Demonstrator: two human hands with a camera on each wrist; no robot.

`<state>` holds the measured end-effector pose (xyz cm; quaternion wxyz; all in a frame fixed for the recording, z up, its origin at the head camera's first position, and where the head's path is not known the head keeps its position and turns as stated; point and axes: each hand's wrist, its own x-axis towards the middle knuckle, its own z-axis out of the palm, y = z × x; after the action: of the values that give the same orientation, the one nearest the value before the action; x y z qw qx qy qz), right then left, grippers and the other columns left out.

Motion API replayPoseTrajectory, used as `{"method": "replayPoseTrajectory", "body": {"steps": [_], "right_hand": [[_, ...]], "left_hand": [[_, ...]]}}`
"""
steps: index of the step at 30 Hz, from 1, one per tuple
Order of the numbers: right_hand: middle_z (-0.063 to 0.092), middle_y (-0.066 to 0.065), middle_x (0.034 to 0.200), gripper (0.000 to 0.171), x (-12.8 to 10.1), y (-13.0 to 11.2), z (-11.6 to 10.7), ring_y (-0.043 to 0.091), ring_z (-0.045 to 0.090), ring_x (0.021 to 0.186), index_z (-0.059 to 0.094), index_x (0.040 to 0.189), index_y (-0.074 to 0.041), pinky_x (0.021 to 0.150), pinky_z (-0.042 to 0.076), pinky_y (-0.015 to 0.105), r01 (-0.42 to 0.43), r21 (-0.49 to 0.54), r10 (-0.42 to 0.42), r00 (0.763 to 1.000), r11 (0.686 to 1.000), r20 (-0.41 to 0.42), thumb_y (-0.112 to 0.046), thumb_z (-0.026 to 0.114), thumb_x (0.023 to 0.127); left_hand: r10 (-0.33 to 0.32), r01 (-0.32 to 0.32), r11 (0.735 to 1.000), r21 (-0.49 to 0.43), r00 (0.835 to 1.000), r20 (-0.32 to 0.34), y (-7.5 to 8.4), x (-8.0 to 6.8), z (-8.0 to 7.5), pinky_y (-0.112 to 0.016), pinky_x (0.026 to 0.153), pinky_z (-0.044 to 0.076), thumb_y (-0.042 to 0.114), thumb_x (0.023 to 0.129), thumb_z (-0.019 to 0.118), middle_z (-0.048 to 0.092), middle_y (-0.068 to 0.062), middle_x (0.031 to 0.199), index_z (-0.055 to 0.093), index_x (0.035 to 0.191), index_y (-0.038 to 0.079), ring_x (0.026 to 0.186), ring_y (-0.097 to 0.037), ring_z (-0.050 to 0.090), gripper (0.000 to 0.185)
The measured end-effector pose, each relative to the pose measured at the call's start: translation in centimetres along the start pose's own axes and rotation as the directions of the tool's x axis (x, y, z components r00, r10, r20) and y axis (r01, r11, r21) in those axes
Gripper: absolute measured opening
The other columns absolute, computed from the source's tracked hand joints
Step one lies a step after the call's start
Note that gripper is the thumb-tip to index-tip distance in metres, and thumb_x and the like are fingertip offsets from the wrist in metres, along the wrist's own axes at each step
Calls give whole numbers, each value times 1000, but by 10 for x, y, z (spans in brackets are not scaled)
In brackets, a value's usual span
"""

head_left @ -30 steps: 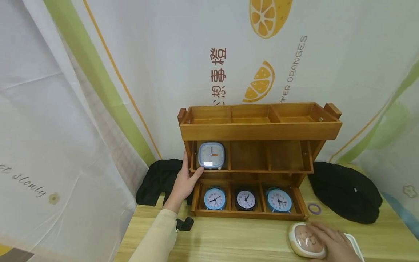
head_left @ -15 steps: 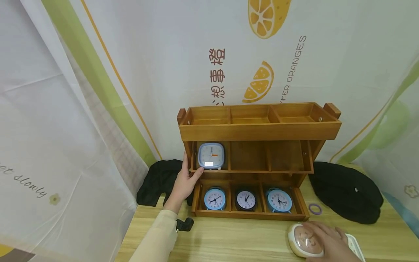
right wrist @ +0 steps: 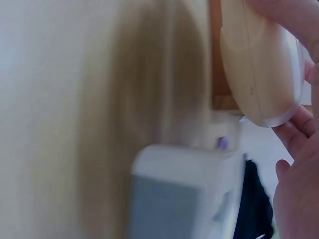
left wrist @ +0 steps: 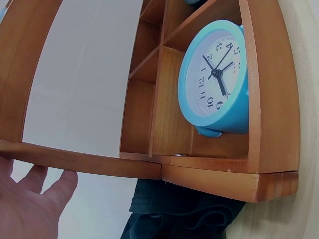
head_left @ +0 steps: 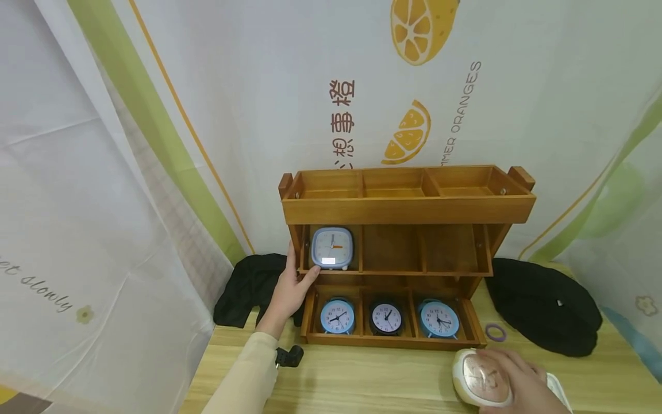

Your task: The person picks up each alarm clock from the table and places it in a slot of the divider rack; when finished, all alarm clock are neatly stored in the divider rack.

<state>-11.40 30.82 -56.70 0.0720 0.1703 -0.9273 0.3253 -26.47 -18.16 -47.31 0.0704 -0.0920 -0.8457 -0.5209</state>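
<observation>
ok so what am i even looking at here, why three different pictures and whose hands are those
It is one person working with bare hands, filmed by three cameras at once. The wide picture comes from a camera on the head; the other two come from cameras on each wrist, so they look close-up and tilted.

On the wooden table stands a wooden shelf rack. Its lowest level holds three round clocks, and a square blue clock sits on the middle level.

The left hand rests against the rack's left side, by the square clock. The right hand grips a cream-coloured clock at the table's front edge. The right wrist view is blurred.
</observation>
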Motion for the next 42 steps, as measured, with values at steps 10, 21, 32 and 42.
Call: {"method": "replayPoseTrajectory", "body": {"steps": [10, 21, 32, 42], "right_hand": [[54, -2, 132, 103, 33, -46, -27, -6, 41, 119, 62, 137, -21, 86, 33, 47, 180, -70, -189, 968, 981, -164, -40, 108, 46], [50, 4, 136, 104, 81, -81, -50, 9, 41, 123, 60, 136, -18, 86, 24, 52, 262, -73, -271, 948, 962, -168, -42, 108, 47], [48, 12, 134, 104, 141, -114, -54, 24, 45, 119, 57, 133, -10, 85, 26, 50, 395, -114, -408, 902, 912, -142, -38, 109, 47], [51, 11, 133, 104, 176, -127, -53, 28, 46, 119, 53, 136, -9, 91, 31, 52, 401, -135, -416, 901, 906, -121, -40, 107, 52]], "left_hand": [[-1, 1, 1000, 0, 1000, 3, 1, -1, -1, -56, 115, 40, 41, 105, 63, 7, -11, 174, -9, 169, 19, 154, -38, 29, 98], [-6, 6, 1000, -3, 1000, -4, 1, -2, -1, -57, 116, 39, 40, 105, 64, 8, -8, 174, -8, 169, 20, 154, -36, 28, 98], [3, -3, 1000, 0, 1000, -8, -1, 0, -4, -56, 115, 40, 39, 106, 64, 8, -7, 175, -8, 169, 23, 155, -36, 28, 97], [20, -20, 1000, -21, 1000, -1, -2, 1, -1, -57, 114, 41, 37, 105, 65, 9, -7, 174, -8, 169, 25, 154, -36, 30, 97]]}}
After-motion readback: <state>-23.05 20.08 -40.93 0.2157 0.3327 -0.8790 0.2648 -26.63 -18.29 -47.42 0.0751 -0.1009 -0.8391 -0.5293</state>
